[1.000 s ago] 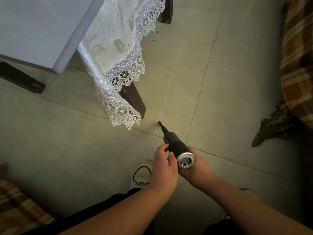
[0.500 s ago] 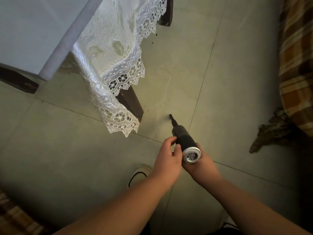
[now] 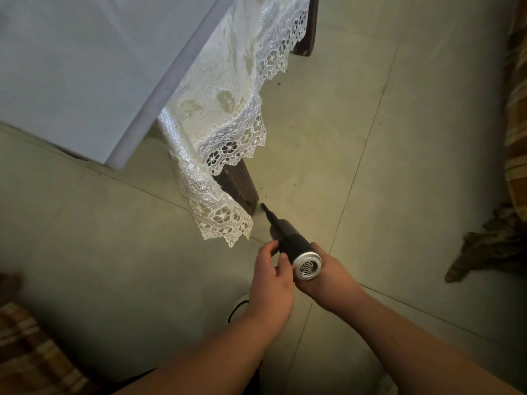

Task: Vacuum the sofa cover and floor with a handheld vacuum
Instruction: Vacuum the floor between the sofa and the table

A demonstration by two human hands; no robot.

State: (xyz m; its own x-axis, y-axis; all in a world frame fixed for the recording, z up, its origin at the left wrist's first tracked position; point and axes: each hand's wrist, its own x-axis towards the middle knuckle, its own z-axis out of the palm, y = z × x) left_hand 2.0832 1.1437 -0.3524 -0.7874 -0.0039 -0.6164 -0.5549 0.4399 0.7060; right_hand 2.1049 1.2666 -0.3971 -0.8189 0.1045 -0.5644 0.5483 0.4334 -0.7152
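Right hand cups and grips the handheld vacuum from beneath, while the left hand holds the barrel's side with curled thumb and fingers. Its thin black nozzle points down at the tiled floor, just beside the foot of a dark wooden table leg. A lace tablecloth hangs close to the nozzle; suction could pull its edge in and block the tip. The plaid sofa cover lies well apart, at the right edge.
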